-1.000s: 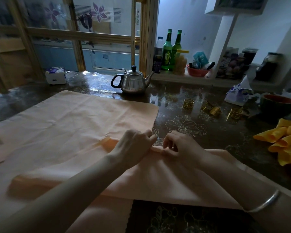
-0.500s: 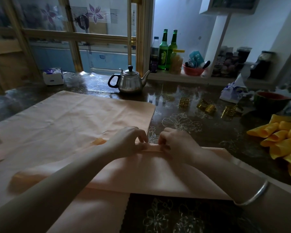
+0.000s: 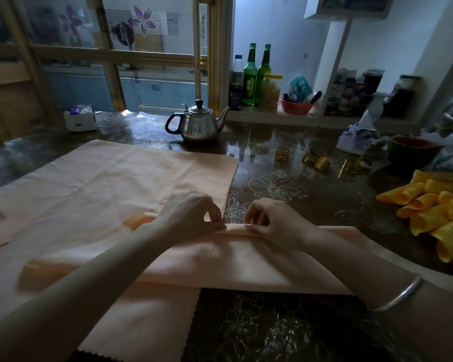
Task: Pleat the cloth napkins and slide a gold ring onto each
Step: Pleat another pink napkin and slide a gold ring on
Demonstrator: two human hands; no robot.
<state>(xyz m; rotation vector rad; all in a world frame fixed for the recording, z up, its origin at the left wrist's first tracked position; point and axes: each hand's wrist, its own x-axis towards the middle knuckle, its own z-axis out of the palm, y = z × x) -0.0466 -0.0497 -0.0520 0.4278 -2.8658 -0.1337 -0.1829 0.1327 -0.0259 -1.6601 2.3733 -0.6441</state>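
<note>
**Q:** Now, where is the napkin (image 3: pixel 220 265), and what do your hands have of it?

**A:** It lies crosswise just before you, its left part over a second, flat cloth (image 3: pixel 110 178) and its right part on the bare table (image 3: pixel 324 202). Your left hand (image 3: pixel 191 218) and right hand (image 3: pixel 270 222) sit close together at its far fold. Each has fingertips and thumb curled in a pinch on that fold.

**Q:** How will it handle?

**A:** Judged light, thin and limp. It holds no shape unaided, and a pleat will likely spring open once released. Take it at the folded edge near the middle, and press each crease flat.

**Q:** And the rings (image 3: pixel 282 154)?

**A:** They stand well apart from the napkin, beyond your right hand. They are hard and probably smooth, so feed the gathered cloth in by one end with the pleats held tight.
</note>
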